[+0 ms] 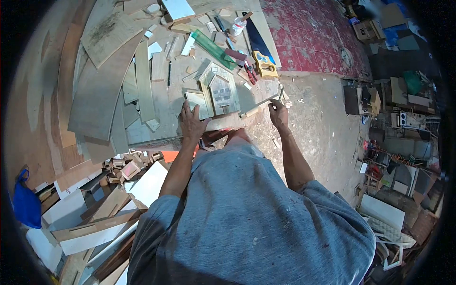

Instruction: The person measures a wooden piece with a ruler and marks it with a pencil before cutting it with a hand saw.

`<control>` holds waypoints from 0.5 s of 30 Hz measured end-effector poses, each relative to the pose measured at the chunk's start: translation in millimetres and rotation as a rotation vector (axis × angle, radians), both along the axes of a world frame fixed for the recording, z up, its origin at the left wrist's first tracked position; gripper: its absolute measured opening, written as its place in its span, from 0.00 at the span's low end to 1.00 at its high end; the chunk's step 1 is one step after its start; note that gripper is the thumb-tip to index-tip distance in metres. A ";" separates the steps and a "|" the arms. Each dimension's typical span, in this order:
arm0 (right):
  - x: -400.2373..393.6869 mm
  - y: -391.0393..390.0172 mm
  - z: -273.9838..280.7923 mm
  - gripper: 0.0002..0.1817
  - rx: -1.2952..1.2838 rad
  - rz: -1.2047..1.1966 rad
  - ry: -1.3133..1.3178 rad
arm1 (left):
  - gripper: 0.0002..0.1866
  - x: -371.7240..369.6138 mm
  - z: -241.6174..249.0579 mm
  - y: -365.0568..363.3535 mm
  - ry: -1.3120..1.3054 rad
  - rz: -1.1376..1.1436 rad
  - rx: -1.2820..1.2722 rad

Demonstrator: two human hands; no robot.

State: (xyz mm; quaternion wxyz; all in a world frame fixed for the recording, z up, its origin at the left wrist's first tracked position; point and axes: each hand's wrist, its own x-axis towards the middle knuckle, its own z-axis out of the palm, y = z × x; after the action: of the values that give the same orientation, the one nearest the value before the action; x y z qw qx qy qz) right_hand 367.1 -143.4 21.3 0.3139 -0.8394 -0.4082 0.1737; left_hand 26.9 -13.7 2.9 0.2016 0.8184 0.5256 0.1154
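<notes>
A small wooden house-shaped piece [221, 92] with a grid of dark squares lies on the worktable near its front edge. My left hand [192, 121] rests with fingers spread on a pale board [197, 103] just left of that piece. Over the table's front right corner, my right hand [279, 114] pinches a thin pencil-like stick [281, 92], which points up and away. A narrow wood strip [255, 108] lies between the house piece and my right hand.
A yellow-handled saw [265, 64], a green strip [213, 50], a white bottle [238, 26] and red-handled pliers [250, 75] lie farther back. Large boards [102, 90] are stacked left. Wood scraps [104, 209] pile below left. Boxes [368, 31] stand right.
</notes>
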 end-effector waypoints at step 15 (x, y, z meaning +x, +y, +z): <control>-21.7 -20.5 10.4 0.16 -0.110 0.005 0.073 | 0.38 -1.7 -2.4 -0.5 -0.016 0.002 -0.022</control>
State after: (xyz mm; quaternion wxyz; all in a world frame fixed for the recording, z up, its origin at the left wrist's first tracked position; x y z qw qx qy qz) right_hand 345.4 -163.9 31.7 0.2817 -0.8475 -0.3883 0.2272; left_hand 25.2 -14.2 0.5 0.2145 0.8147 0.5260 0.1164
